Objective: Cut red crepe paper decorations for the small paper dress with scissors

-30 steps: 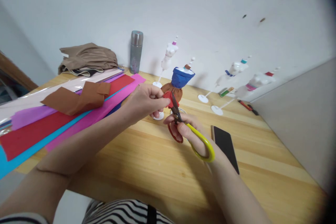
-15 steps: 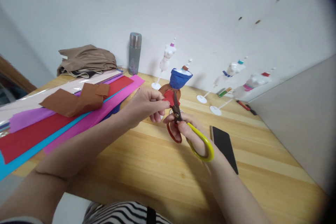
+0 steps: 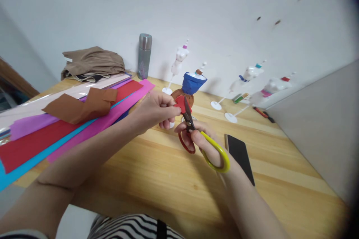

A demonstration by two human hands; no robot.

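My left hand point(image 3: 162, 110) pinches a small red piece of crepe paper point(image 3: 180, 102) between thumb and fingers. In my right hand point(image 3: 198, 134) are scissors point(image 3: 215, 152) with one yellow and one red handle loop, thumb and fingers through the loops. The dark blades lie at the red piece, slightly apart. Just behind stands a small dress form point(image 3: 193, 83) wearing a blue paper top and a brown skirt, partly hidden by the red piece and my hands.
Left lie coloured paper strips point(image 3: 70, 138), a brown paper piece point(image 3: 81, 106) and folded tan cloth point(image 3: 95, 61). A flask point(image 3: 144, 56) stands by the wall. More dress forms point(image 3: 180, 59) stand at the back and right. A phone point(image 3: 239, 157) lies beside my right forearm.
The view has shifted very slightly. My left hand still pinches the red piece and the scissor blades stay at it, with hardly any other movement.
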